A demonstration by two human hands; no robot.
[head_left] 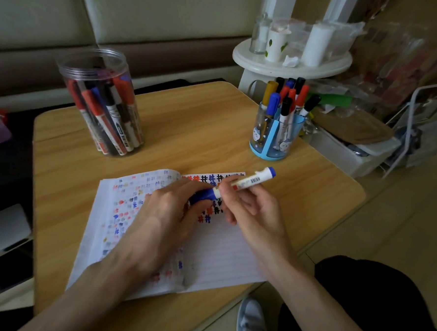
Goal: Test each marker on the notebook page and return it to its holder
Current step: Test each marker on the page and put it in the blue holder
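Observation:
An open notebook (pixel 222 252) lies on the wooden table (pixel 188 138), its pages covered with red, blue and black test marks. Above the page I hold a blue marker (pixel 252 180) level. My right hand (pixel 248 205) grips its white barrel. My left hand (pixel 168 213) grips the blue cap (pixel 205 195) at its near end; whether the cap is fully seated I cannot tell. A clear round jar (pixel 101 104) with several markers stands at the back left. A blue pen holder (pixel 275 133) with several capped markers stands at the back right.
A white round stool (pixel 290 62) with bottles and cups stands behind the table. White storage boxes (pixel 346 152) and a wire rack (pixel 419 126) sit on the floor to the right. My knee and shoe (pixel 251 323) show at the bottom right.

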